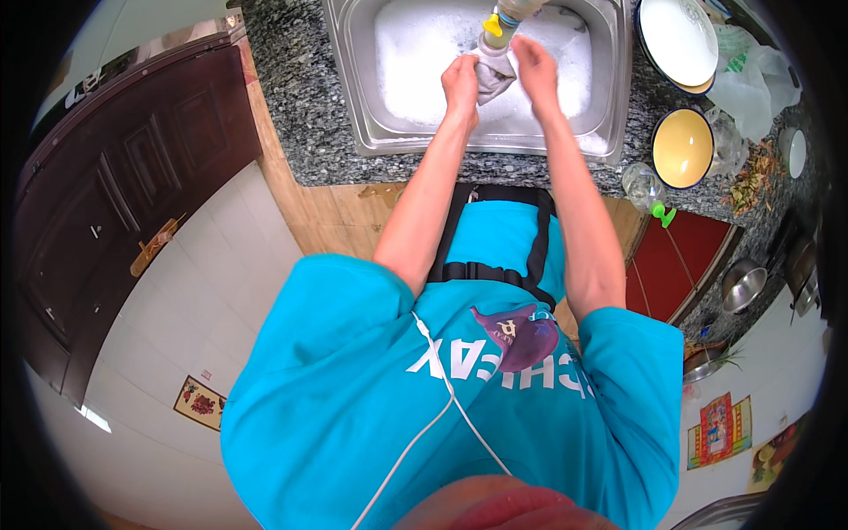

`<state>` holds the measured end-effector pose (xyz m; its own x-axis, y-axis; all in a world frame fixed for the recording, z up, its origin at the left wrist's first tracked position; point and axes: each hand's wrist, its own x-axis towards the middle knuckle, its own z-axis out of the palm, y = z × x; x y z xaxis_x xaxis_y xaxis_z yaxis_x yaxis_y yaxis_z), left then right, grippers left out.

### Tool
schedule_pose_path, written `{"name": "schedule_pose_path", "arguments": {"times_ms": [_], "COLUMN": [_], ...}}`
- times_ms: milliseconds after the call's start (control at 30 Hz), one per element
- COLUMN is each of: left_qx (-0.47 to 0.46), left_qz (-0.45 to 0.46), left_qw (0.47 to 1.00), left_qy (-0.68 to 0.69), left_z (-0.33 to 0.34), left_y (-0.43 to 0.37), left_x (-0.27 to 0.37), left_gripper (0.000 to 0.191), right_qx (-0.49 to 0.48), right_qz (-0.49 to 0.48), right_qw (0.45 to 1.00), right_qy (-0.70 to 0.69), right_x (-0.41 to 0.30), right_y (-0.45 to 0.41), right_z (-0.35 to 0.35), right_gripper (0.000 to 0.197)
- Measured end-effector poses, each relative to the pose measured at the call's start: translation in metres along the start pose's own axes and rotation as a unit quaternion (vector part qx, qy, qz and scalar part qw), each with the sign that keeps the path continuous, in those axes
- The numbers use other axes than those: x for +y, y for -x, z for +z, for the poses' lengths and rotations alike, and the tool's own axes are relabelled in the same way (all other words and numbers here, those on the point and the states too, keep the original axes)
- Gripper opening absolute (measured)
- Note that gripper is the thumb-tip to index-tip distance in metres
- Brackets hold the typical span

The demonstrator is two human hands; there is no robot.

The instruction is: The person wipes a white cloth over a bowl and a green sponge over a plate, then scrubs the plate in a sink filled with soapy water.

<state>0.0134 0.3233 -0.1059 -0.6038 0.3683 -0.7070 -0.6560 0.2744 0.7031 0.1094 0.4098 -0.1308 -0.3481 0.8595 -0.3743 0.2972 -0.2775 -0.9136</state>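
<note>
A wet grey cloth point(494, 78) hangs just below the mouth of a faucet point(497, 36) that has a yellow lever. My left hand point(460, 86) grips the cloth's left edge. My right hand point(535, 69) is at the cloth's right side, its fingers bent close to the faucet mouth; whether they pinch the cloth is not clear. Both hands are above a stainless steel sink point(490, 144) holding white suds point(414, 73). The suds cover most of the basin, and a dark shape shows at its upper right.
Right of the sink on the granite counter point(298, 99) are stacked white plates point(679, 40), a yellow enamel bowl point(682, 149), a clear bottle with a green pump point(642, 189), plastic bags point(755, 86) and dry scraps point(755, 175). Farther right lies a metal bowl point(743, 286).
</note>
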Motion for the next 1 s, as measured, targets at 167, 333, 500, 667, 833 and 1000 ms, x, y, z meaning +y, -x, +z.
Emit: {"name": "schedule_pose_path", "arguments": {"times_ms": [167,333,500,667,833,1000], "left_qx": [0.008,-0.029,-0.056,0.004,-0.019,-0.024], "left_qz": [0.089,0.103,0.086,0.103,0.07,0.134], "left_qw": [0.98,0.977,0.98,0.973,0.964,0.94], "left_qy": [-0.18,-0.187,-0.171,-0.206,-0.256,-0.311], "left_z": [-0.011,-0.021,-0.033,-0.043,-0.056,-0.083], "left_y": [0.01,0.022,0.015,0.007,0.012,0.02], "left_x": [-0.017,-0.02,-0.022,-0.03,-0.03,-0.026], "left_gripper": [0.03,0.035,0.037,0.048,0.052,0.054], "right_qx": [0.005,-0.053,-0.078,-0.087,-0.121,-0.111], "right_qz": [-0.148,-0.034,-0.098,-0.128,-0.129,-0.068], "right_qw": [0.974,0.991,0.978,0.978,0.973,0.98], "right_qy": [0.171,0.121,0.166,0.144,0.15,0.151], "right_x": [-0.003,-0.012,-0.001,-0.001,0.0,0.021], "right_y": [0.073,0.088,0.09,0.096,0.103,0.107], "right_z": [0.026,0.023,0.029,0.038,0.037,0.047], "right_gripper": [0.046,0.04,0.037,0.033,0.034,0.039]}}
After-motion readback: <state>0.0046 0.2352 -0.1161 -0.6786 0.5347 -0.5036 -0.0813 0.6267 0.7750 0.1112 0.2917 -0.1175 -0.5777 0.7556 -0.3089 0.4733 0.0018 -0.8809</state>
